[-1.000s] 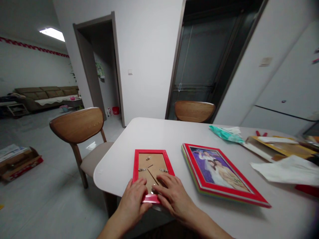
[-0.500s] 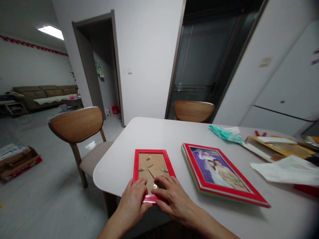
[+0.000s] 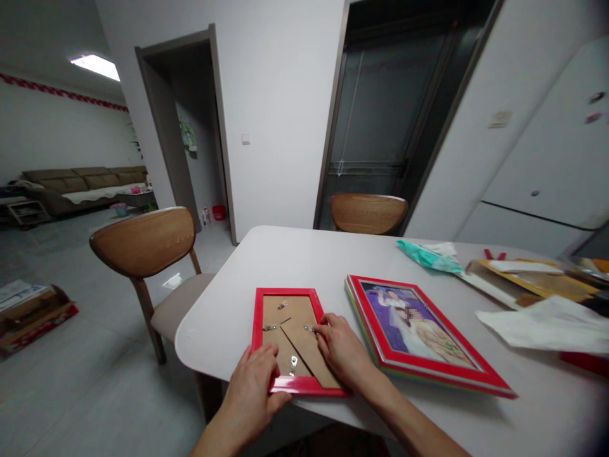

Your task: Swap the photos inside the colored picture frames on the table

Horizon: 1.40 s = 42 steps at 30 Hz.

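A small red picture frame (image 3: pixel 259 317) lies face down near the table's front edge, its brown backing board (image 3: pixel 297 317) upward. Metal turn clips sit along each side, and a stand leg of the same board runs slantwise toward the lower right. My left hand (image 3: pixel 254 387) grips the frame's lower left corner, fingers on top and thumb at the front edge. With bent fingers pressed together, my right hand (image 3: pixel 342 346) is at the right-side metal clip (image 3: pixel 309 329). The lower clip (image 3: pixel 294 365) points up and down, uncovered.
To the right lies a stack of frames, the top red one holding a wedding photo (image 3: pixel 413 324). Beyond it are a teal packet (image 3: pixel 428 256), a yellow envelope (image 3: pixel 547 279) and white paper (image 3: pixel 552 324). Wooden chairs (image 3: pixel 147 241) stand at the table's left and far sides.
My right hand has moved from the lower clip up to the right-side clip, uncovering the lower clip and stand leg. My left hand stays at the lower left corner.
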Available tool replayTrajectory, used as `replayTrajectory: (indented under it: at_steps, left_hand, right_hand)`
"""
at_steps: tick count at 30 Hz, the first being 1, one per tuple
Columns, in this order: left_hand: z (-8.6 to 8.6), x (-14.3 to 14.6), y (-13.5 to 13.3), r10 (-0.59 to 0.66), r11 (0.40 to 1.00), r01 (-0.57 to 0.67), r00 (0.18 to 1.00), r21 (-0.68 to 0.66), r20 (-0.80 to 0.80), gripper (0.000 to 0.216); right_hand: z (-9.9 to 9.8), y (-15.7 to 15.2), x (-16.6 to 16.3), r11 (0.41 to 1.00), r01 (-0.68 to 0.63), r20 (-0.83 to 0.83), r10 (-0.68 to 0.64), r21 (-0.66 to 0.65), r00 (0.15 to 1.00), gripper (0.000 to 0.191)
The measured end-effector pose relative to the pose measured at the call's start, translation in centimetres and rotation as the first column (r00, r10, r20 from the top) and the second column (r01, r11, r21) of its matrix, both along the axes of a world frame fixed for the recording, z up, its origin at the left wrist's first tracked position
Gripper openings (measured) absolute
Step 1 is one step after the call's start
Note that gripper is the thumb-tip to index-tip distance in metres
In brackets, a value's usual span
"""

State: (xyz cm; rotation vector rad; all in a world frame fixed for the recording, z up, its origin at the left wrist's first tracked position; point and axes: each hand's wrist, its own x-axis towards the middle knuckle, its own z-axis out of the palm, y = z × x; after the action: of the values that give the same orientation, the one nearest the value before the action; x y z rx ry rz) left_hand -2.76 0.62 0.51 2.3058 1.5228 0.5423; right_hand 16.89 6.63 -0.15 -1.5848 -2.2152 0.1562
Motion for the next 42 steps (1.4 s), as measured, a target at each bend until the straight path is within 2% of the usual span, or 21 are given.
replayTrajectory:
  at_steps: [4,12,17,24,26,29,31,35,38,42]
  left_hand:
    - [0.1,0.1,-0.1,0.001,1.0,-0.001,1.0,-0.009,0.0,0.029]
    - [0.6,-0.1,-0.3,-0.007,0.998,0.008,1.0,-0.055,0.012,0.025]
    - [0.7,-0.2,-0.5,-0.019,0.996,0.02,1.0,-0.082,0.012,0.026]
    - [0.6,-0.3,-0.4,-0.011,0.997,0.01,1.0,-0.081,-0.004,0.038]
    - [0.5,-0.3,-0.4,-0.009,0.997,0.009,1.0,-0.073,0.005,0.038]
    - [0.4,-0.3,-0.4,-0.015,0.998,0.016,1.0,-0.057,0.021,0.034]
    - [0.3,-0.3,-0.5,-0.015,0.999,0.016,1.0,-0.049,0.026,0.033]
    - [0.0,-0.2,-0.4,0.003,0.999,-0.002,1.0,-0.052,0.018,0.042]
    - [0.0,-0.1,-0.4,0.017,0.999,-0.016,1.0,-0.051,0.02,0.054]
    - [0.3,-0.1,-0.5,0.01,0.999,-0.008,0.999,-0.044,0.04,0.049]
  right_hand:
    - [0.4,-0.3,-0.1,0.998,-0.03,0.022,0.032,-0.049,0.999,0.027]
    - [-0.1,-0.9,0.4,0.999,-0.039,-0.005,0.039,-0.015,0.999,0.028]
    - [-0.2,0.3,0.4,0.996,0.05,-0.086,-0.057,-0.078,0.995,0.023]
    - [-0.3,1.1,0.1,0.987,0.142,-0.118,-0.151,-0.076,0.982,0.015]
    - [-0.2,1.0,0.1,0.989,0.13,-0.11,-0.137,-0.072,0.984,0.015]
    - [0.0,0.8,-0.8,0.997,0.081,-0.119,-0.08,0.004,0.99,0.019]
    - [0.3,0.6,-2.2,0.999,-0.008,-0.122,0.012,0.031,0.992,0.022]
    - [0.8,0.8,-5.8,0.984,-0.176,-0.108,0.174,-0.012,0.979,0.023]
    - [0.7,1.7,-7.7,0.983,-0.185,-0.098,0.182,-0.017,0.978,0.02]
    - [-0.1,2.9,-8.6,0.989,-0.14,-0.098,0.136,-0.04,0.986,0.018]
